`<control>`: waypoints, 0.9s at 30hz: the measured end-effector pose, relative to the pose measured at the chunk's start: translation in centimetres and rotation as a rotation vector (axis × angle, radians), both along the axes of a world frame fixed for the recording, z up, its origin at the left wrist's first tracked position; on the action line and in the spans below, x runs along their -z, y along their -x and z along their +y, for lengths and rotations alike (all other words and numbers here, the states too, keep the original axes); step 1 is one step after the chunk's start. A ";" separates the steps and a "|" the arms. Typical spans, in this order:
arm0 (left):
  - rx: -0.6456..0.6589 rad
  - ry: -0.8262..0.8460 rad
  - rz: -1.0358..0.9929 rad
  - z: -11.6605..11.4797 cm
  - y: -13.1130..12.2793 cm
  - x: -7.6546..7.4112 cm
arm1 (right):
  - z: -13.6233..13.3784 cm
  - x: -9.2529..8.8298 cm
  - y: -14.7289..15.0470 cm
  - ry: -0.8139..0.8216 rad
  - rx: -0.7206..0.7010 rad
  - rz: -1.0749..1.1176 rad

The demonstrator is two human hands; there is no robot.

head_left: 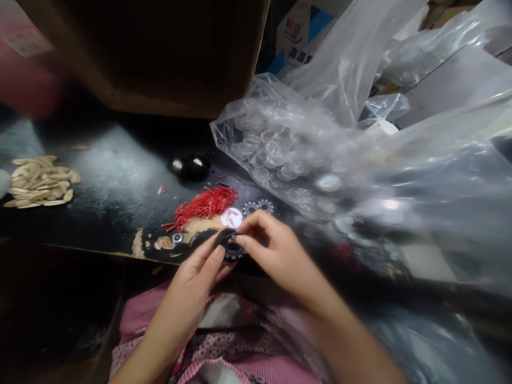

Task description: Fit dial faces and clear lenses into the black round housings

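Observation:
A small round black dial (pixel 232 248) with white markings is held just past the table's front edge. My left hand (pixel 200 272) grips its left side, thumb on top and fingers beneath. My right hand (pixel 266 242) touches the dial's upper right with thumb and index finger pinched together; anything tiny between them is hidden. Beyond the hands lie a pile of thin red pointers (pixel 206 207), a white disc (pixel 231 217) with red pieces on it, and two marked dial plates (pixel 250 208). A small round metal-looking part (pixel 177 238) sits left of my left hand.
A large clear bag (pixel 276 144) of transparent round covers spreads over the right side. Two shiny black objects (pixel 189 166) stand behind the red pile. Seeds (pixel 42 181) are heaped at far left on the dark table (pixel 108 213). An open box (pixel 160 101) is behind.

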State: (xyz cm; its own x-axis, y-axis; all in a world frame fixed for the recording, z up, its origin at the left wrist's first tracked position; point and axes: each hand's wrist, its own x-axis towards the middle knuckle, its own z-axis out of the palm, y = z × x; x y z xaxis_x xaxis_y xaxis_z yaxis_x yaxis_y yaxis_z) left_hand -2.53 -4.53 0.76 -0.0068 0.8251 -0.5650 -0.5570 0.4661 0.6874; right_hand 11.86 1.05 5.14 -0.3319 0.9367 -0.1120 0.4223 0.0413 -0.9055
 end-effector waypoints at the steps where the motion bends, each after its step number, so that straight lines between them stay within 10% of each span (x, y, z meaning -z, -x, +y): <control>1: 0.014 0.004 0.002 0.0 0.0 0.1 | 0.0 0.0 0.0 0.014 -0.004 -0.004; 18: 0.129 -0.031 -0.029 0.1 -0.1 0.6 | -0.1 1.4 -0.4 0.117 0.012 -0.008; 27: 0.190 -0.206 0.404 -1.0 0.3 1.9 | -2.3 1.2 -1.2 -0.037 -0.105 -0.061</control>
State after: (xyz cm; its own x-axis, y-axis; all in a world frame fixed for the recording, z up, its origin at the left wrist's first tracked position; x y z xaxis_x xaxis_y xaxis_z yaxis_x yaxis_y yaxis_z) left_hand -2.81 -5.49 -1.16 -0.0302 0.9274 -0.3729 -0.1456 0.3650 0.9196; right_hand 13.06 -1.30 3.92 -0.4216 0.9012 -0.1006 0.4682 0.1213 -0.8752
